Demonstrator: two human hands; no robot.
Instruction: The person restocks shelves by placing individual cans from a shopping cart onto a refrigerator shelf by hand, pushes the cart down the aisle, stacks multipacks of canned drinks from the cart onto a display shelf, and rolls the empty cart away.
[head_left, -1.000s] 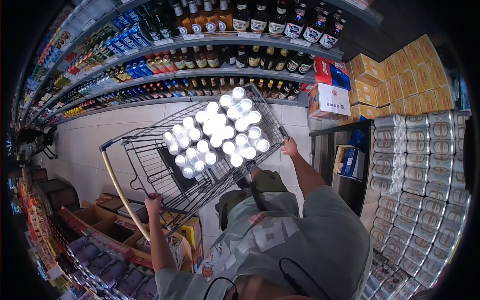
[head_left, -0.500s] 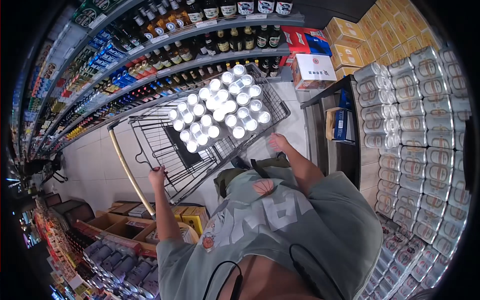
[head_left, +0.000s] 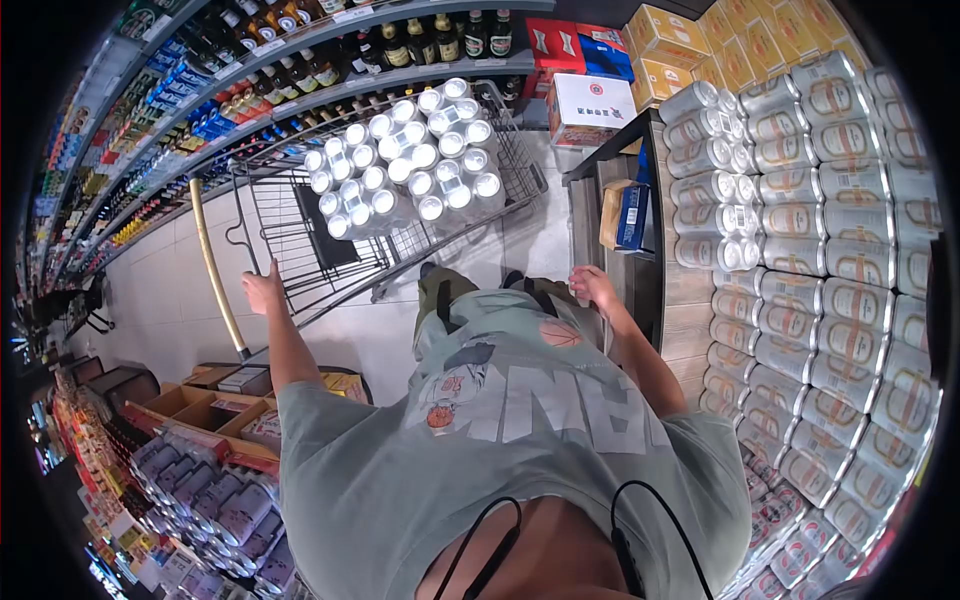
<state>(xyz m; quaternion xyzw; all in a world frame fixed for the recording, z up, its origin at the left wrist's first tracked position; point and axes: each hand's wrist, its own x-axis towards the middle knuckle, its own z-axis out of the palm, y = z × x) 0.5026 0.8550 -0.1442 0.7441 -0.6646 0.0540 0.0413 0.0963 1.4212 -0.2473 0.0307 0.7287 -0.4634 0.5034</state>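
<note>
My left hand [head_left: 264, 289] is closed on the near side rim of a black wire shopping cart [head_left: 350, 290], close to its yellowish handle bar [head_left: 215, 270]. Several shrink-wrapped packs of silver-topped cans [head_left: 405, 160] lie in the cart, towards its far right end. My right hand [head_left: 592, 287] is off the cart, with its fingers loosely curled beside a dark wooden shelf unit [head_left: 590, 225]. Nothing shows in it, though the fingers partly hide the palm.
Bottle shelves [head_left: 430, 72] run behind the cart. A white carton [head_left: 592, 108] and yellow cartons [head_left: 670, 38] stand at the back right. Stacked can packs [head_left: 800, 230] fill the right side. Open cardboard boxes [head_left: 195, 410] and purple cans [head_left: 215, 495] are at lower left.
My right hand has let go of the cart rim and moved beside the dark shelf unit. The cart now sits further left and higher in view; my left hand has stayed on its rim.
</note>
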